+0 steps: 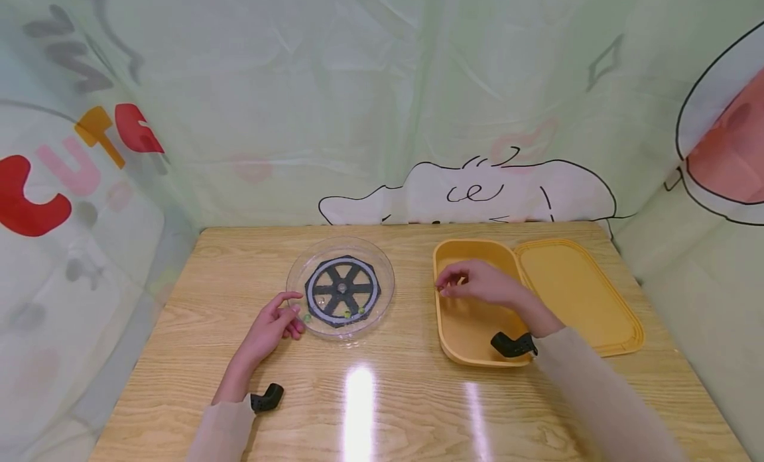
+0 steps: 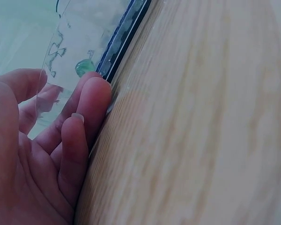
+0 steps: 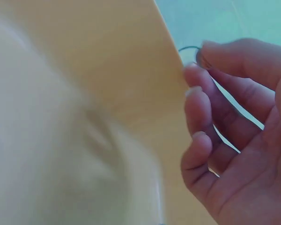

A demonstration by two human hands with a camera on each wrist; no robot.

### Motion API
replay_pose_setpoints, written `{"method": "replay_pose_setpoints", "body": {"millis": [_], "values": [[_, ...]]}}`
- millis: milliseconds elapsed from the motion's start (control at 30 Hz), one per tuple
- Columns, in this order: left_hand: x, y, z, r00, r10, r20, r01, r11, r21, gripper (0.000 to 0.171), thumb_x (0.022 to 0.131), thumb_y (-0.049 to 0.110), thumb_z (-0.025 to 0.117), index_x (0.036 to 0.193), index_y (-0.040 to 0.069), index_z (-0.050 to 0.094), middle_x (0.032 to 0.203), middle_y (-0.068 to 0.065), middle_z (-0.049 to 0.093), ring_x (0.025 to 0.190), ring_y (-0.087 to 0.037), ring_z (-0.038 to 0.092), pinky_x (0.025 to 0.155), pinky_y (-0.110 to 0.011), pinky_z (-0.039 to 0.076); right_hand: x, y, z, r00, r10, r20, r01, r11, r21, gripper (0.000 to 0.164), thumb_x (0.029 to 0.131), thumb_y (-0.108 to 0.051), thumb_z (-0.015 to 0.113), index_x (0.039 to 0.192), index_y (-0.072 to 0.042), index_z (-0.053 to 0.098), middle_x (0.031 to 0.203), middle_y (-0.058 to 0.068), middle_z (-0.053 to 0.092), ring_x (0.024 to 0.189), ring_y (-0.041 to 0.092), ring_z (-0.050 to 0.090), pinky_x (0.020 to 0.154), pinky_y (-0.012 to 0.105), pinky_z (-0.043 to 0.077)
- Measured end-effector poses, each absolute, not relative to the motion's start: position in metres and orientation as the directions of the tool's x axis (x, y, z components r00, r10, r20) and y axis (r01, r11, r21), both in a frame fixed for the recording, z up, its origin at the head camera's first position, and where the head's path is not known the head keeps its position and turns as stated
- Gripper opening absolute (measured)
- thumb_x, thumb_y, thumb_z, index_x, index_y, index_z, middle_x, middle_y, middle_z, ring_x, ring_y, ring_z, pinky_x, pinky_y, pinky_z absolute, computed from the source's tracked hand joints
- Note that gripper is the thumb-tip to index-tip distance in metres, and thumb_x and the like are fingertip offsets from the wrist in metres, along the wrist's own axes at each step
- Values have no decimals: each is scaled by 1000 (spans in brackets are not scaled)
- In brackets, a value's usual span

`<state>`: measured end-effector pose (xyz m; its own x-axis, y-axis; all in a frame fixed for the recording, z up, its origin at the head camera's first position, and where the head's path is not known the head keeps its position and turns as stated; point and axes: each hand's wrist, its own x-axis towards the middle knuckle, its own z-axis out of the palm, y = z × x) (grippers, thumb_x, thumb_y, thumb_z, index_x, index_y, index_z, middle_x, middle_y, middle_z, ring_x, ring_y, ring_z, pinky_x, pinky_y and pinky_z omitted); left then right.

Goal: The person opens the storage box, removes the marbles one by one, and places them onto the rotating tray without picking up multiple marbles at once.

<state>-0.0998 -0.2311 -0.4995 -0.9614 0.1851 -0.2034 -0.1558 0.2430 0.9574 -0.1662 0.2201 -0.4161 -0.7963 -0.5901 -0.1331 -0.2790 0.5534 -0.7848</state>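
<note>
A round clear dish (image 1: pixel 382 309) stands left of centre, with a black spoked base (image 1: pixel 341 288) showing through it. Several small glass marbles (image 1: pixel 347 314) lie in the dish, among them a green one (image 2: pixel 85 68) near its wall. My left hand (image 1: pixel 271 326) holds the dish's left rim, one finger over the edge and others curled against the outside. At the left wall of an orange-yellow container (image 1: pixel 477 339), my right hand (image 1: pixel 480 283) pinches a small dark, roundish marble (image 3: pixel 202 58) between thumb and forefinger. Those fingertips partly cover it.
A matching yellow lid (image 1: pixel 581 296) lies flat to the right of the container. The wooden table (image 1: pixel 406 402) ends at a printed curtain (image 1: pixel 286 117) behind. Black wrist mounts (image 1: pixel 510 345) stick out from both sleeves.
</note>
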Motion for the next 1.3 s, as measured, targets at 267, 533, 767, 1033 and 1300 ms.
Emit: {"method": "replay_pose_setpoints", "body": {"millis": [267,533,767,1033,1300], "values": [[-100,-233,-503,-965,190,-182,-133,244,961,34,106,23,51,136,9,51,80,-15,67,64,-24,64,63,-28,52,-164,192,-407,-847,-528,-59,-279,536,-797,14,92,-11,72,105,-7,73,93,-1,68,86,20,57,74,30,46],[-102,-230,-506,-964,209,-166,-115,239,964,34,106,19,49,138,5,49,79,-17,68,63,-24,64,61,-28,51,-167,161,-406,-847,-531,-4,-306,494,-814,16,92,-11,71,107,-5,73,94,-3,69,87,21,55,73,31,46],[-101,-231,-503,-967,183,-178,-126,261,957,33,106,23,51,136,10,51,79,-14,68,64,-23,64,62,-26,50,-176,122,-412,-821,-570,-1,-329,476,-815,16,91,-11,73,106,-6,73,92,-2,68,85,18,57,73,31,48],[-98,-232,-502,-967,186,-176,-125,258,958,36,106,24,50,138,8,49,80,-14,68,65,-25,64,63,-27,51,-180,86,-415,-800,-600,-27,-318,461,-829,17,90,-11,75,106,-6,73,94,-2,69,87,18,57,80,31,48],[-99,-231,-501,-964,181,-197,-149,249,957,34,106,21,50,138,8,50,81,-18,68,64,-24,64,62,-26,51,-181,70,-418,-798,-601,-44,-303,464,-832,19,90,-13,75,107,-4,73,92,-3,68,86,18,55,78,30,47]]}}
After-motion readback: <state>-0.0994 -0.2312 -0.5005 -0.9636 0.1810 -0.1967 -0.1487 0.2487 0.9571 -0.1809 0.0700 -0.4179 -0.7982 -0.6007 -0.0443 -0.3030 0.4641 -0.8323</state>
